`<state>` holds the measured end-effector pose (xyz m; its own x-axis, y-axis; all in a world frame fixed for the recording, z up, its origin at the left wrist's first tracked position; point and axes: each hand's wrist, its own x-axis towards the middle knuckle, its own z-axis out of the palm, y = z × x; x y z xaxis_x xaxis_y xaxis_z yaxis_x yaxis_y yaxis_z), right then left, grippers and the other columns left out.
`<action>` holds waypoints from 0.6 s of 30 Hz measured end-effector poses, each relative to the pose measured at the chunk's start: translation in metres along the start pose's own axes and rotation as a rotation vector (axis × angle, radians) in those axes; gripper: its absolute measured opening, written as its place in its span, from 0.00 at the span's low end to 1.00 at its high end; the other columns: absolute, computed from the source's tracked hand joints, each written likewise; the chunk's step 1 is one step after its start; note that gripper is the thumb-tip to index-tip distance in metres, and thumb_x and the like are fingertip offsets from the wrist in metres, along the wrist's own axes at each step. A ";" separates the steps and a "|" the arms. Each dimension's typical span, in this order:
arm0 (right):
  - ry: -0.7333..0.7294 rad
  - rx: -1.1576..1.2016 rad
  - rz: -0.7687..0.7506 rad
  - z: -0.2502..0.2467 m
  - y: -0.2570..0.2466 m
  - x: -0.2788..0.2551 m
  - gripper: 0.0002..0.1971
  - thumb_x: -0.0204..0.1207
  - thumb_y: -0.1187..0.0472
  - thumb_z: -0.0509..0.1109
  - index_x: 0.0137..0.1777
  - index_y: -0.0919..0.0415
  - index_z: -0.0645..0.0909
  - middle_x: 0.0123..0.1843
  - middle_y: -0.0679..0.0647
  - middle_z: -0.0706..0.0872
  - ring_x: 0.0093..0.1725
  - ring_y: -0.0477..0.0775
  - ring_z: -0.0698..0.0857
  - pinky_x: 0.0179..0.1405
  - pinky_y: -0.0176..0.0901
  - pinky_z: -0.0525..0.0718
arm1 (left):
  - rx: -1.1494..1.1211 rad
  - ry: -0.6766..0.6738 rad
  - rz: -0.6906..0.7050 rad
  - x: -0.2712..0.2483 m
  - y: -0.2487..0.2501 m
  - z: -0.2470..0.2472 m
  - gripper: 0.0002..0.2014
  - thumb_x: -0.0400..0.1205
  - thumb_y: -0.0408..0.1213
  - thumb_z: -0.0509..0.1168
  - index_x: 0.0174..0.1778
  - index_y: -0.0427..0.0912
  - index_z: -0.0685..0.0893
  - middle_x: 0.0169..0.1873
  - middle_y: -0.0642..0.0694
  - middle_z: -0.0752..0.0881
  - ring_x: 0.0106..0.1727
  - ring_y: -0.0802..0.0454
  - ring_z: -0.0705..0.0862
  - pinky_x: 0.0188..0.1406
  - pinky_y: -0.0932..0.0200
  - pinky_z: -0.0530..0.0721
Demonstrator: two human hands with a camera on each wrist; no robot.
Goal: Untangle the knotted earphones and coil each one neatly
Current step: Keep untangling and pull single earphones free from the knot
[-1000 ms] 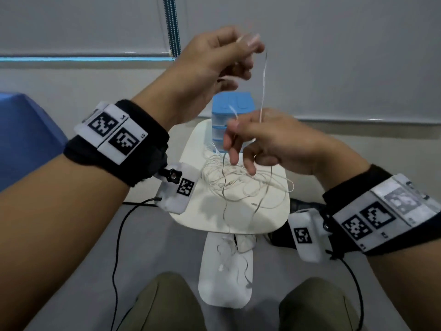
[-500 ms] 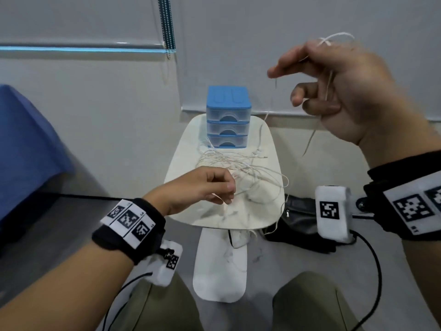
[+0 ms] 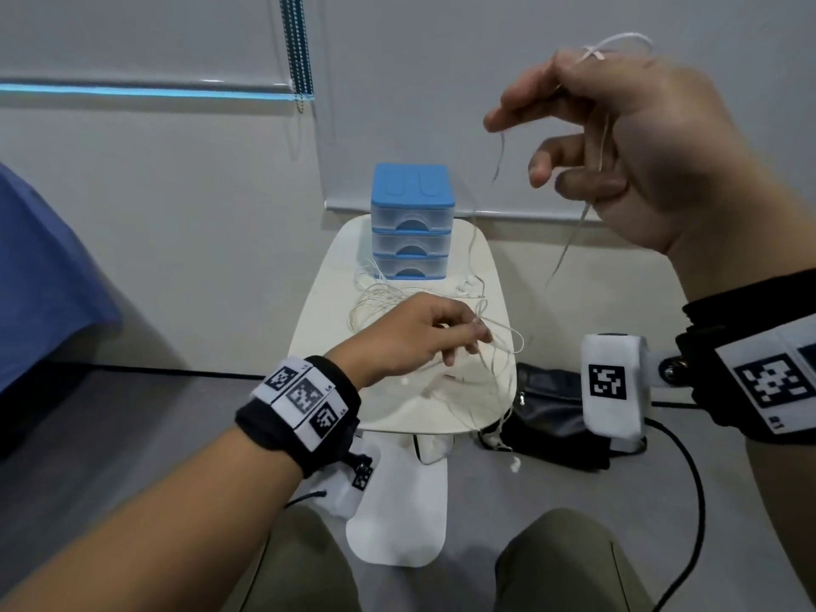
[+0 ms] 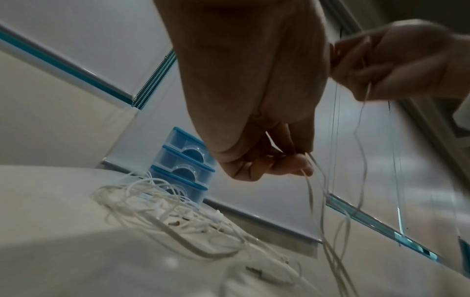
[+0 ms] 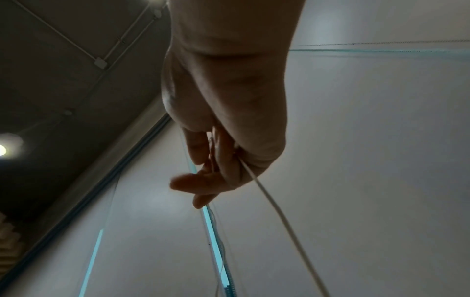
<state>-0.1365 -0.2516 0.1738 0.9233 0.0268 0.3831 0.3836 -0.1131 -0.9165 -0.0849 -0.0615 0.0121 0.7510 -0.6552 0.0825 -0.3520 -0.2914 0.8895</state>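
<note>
Head view: both hands work white earphone cords above a small white table (image 3: 318,302).
Right hand (image 3: 640,139): raised high, fingers curled, pinching a cord (image 3: 569,240) that loops over the knuckles and hangs down below the palm.
Right wrist view: the cord (image 5: 279,217) leaves the curled fingers (image 5: 203,180) and runs down out of frame.
Left hand (image 3: 410,337): low over the table, thumb and fingertips pinching several strands.
Left wrist view: the pinched strands (image 4: 328,231) drop straight down from the fingertips (image 4: 292,164); the right hand (image 4: 396,60) sits above and beyond.
Tangle (image 3: 397,302): a loose heap of cords on the table, just beyond and under the left hand; in the left wrist view (image 4: 162,209) it lies below the palm.
Drawers (image 3: 413,223): blue-topped stack of three, beyond the tangle, touching its far strands.
Bag (image 3: 552,408): black, on the floor under the right wrist.
</note>
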 end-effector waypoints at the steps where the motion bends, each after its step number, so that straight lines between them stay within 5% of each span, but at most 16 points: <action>1: 0.024 -0.028 0.029 -0.004 0.003 0.000 0.14 0.91 0.58 0.59 0.55 0.66 0.82 0.53 0.62 0.93 0.29 0.56 0.83 0.14 0.34 0.59 | 0.001 0.011 -0.002 -0.001 -0.001 -0.004 0.09 0.89 0.40 0.68 0.46 0.47 0.93 0.49 0.40 0.93 0.34 0.54 0.80 0.34 0.69 0.75; 3: 0.075 -0.130 0.112 -0.011 0.013 0.001 0.12 0.87 0.60 0.63 0.43 0.62 0.83 0.44 0.61 0.92 0.26 0.56 0.81 0.14 0.35 0.61 | -0.010 0.049 -0.012 -0.004 -0.001 -0.013 0.10 0.90 0.41 0.66 0.51 0.48 0.94 0.45 0.45 0.93 0.35 0.54 0.79 0.35 0.67 0.74; 6: 0.046 -0.311 0.238 -0.019 0.038 -0.003 0.12 0.84 0.61 0.66 0.38 0.60 0.80 0.37 0.62 0.88 0.26 0.56 0.81 0.23 0.40 0.67 | 0.003 0.115 -0.003 -0.013 0.002 -0.026 0.11 0.91 0.39 0.64 0.56 0.45 0.94 0.39 0.51 0.89 0.36 0.57 0.79 0.38 0.70 0.76; 11: -0.076 -0.489 0.420 -0.020 0.081 -0.017 0.04 0.86 0.60 0.70 0.52 0.59 0.78 0.35 0.62 0.87 0.28 0.58 0.85 0.28 0.44 0.71 | 0.152 0.201 0.049 -0.029 0.016 -0.046 0.09 0.89 0.37 0.68 0.58 0.49 0.93 0.42 0.49 0.89 0.41 0.59 0.81 0.45 0.68 0.76; 15: -0.170 -0.605 0.464 -0.011 0.099 -0.021 0.20 0.82 0.55 0.74 0.70 0.47 0.73 0.45 0.58 0.92 0.38 0.55 0.92 0.41 0.49 0.80 | 0.273 0.242 0.145 -0.032 0.027 -0.054 0.12 0.88 0.37 0.69 0.65 0.52 0.92 0.46 0.49 0.87 0.48 0.55 0.85 0.49 0.70 0.76; 18: -0.198 -0.576 0.330 0.000 0.092 -0.022 0.22 0.80 0.52 0.77 0.72 0.43 0.77 0.54 0.55 0.90 0.53 0.55 0.91 0.50 0.46 0.82 | 0.268 0.262 0.218 -0.032 0.033 -0.054 0.13 0.87 0.32 0.70 0.66 0.48 0.92 0.44 0.50 0.84 0.44 0.53 0.87 0.48 0.64 0.82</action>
<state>-0.1215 -0.2625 0.0809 0.9970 0.0749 0.0168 0.0619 -0.6546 -0.7535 -0.0900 -0.0124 0.0634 0.7475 -0.5322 0.3976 -0.6246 -0.3591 0.6935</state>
